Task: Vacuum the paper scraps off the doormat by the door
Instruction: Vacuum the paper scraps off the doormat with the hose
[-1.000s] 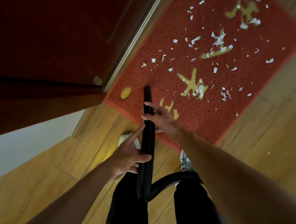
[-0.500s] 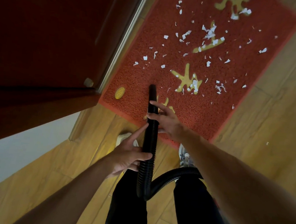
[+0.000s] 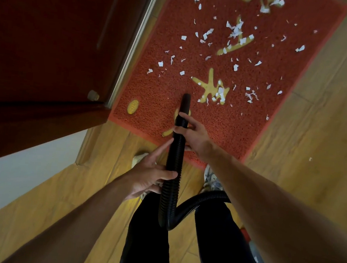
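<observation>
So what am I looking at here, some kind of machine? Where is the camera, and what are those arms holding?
No machine: this is a person, filmed by one wide camera worn on their head and looking down. The two bare arms are theirs. The left hand and the right hand both hold a black ribbed vacuum hose. The right is nearer its nozzle, which points at a red doormat beside a dark door. White paper scraps are strewn over the mat, which lies on a wooden floor.
</observation>
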{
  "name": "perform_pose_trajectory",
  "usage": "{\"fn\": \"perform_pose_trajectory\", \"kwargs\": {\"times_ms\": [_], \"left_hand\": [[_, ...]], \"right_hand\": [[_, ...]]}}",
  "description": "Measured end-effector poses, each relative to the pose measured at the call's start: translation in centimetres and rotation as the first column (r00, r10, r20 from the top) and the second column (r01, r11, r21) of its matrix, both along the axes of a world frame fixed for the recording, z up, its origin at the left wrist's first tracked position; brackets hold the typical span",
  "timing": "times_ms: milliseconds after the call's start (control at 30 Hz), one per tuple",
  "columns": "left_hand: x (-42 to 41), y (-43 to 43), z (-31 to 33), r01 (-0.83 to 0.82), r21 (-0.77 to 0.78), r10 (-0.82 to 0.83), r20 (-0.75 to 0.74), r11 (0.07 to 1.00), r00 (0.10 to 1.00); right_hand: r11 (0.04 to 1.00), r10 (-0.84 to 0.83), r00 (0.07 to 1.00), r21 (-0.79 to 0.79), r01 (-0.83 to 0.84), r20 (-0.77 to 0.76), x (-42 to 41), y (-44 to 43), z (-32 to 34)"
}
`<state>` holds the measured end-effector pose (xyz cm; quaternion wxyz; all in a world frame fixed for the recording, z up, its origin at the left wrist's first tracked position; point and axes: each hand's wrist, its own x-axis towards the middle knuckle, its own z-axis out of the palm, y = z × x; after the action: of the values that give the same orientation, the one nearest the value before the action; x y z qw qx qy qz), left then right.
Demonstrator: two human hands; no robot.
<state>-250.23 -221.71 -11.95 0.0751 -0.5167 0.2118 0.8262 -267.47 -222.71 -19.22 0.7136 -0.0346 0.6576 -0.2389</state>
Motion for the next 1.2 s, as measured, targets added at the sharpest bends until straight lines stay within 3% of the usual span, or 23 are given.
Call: {"fn": "perform_pose_trajectory", "kwargs": {"times_ms": [333, 600, 800, 1200], "left_hand": [[1.3, 0.5, 0.6, -0.037, -0.032, 0.039, 0.033, 0.999, 0.999], [2.2, 2.2, 1.1, -0.101, 0.040, 0.100, 0.029, 0.994, 0.995], [1.2, 1.3, 0.9, -0.091, 0.002, 0.090, 0.036, 0.996, 0.995], [-4.0, -0.4, 0.0, 0.036, 0.022, -0.036, 0.019, 0.999, 0.999]], "right_hand": [[0.995, 0.091, 0.996, -0.051, -0.090, 0.019, 2.1, -0.9, -0.4], [0.978, 0.203, 0.977, 0.035, -0.205, 0.067, 2.6, -0.2, -0.5], [0.992, 0.118, 0.992, -0.045, -0.117, 0.032, 1.9, -0.7, -0.2], [0.999, -0.032, 0.999, -0.027, 0.032, 0.018, -4.1, 0.5, -0.3]]}}
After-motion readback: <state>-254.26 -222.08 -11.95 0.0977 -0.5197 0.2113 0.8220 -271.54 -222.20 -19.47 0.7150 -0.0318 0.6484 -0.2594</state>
